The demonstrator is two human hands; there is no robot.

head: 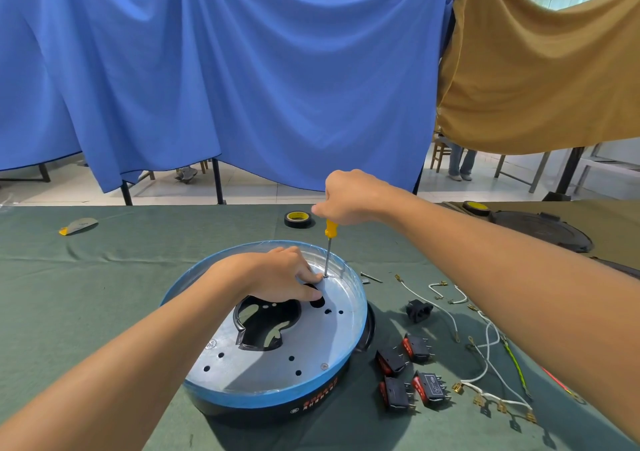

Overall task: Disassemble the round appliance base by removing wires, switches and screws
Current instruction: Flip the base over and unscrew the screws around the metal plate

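Round appliance base [263,378] near centre on green cloth [104,312]; our left hand [280,274] rests on its top, holding nothing. Our right hand [349,196] grips yellow screwdriver [329,242], tip at far rim. Rocker switches [408,371], wires [485,357] lie right.

The green-clothed table [104,312] carries the round appliance base [270,378]. To its right lie four black switches [429,386], loose white wires [488,341] and a black socket [419,309]. A tape roll [298,219] lies behind.
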